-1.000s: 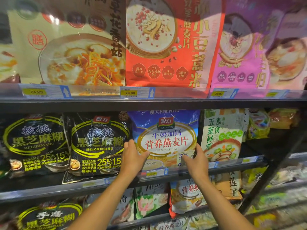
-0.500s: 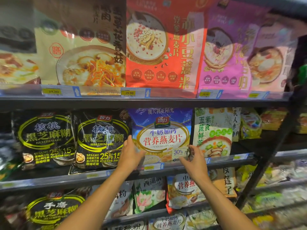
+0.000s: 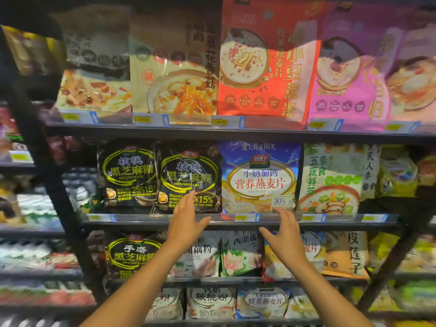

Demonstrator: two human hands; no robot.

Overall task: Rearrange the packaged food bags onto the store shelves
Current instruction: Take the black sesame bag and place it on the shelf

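A blue and white oatmeal bag (image 3: pixel 259 178) stands upright on the middle shelf (image 3: pixel 141 219), between a black sesame bag (image 3: pixel 190 178) on its left and a pale vegetable bag (image 3: pixel 330 180) on its right. My left hand (image 3: pixel 186 223) hovers open in front of the shelf edge, below the black sesame bag, fingers spread. My right hand (image 3: pixel 286 234) is open too, just below the oatmeal bag's lower right corner. Neither hand touches a bag.
A second black sesame bag (image 3: pixel 128 175) stands further left. Large red (image 3: pixel 264 62), beige (image 3: pixel 174 74) and pink (image 3: pixel 346 74) bags fill the upper shelf. Lower shelves hold more bags. A black slanted frame post (image 3: pixel 54 185) rises at the left.
Both hands have let go of the blue oatmeal bag's lower corners and pulled back and down, in front of the shelf edge. The view has shifted left and backed away.
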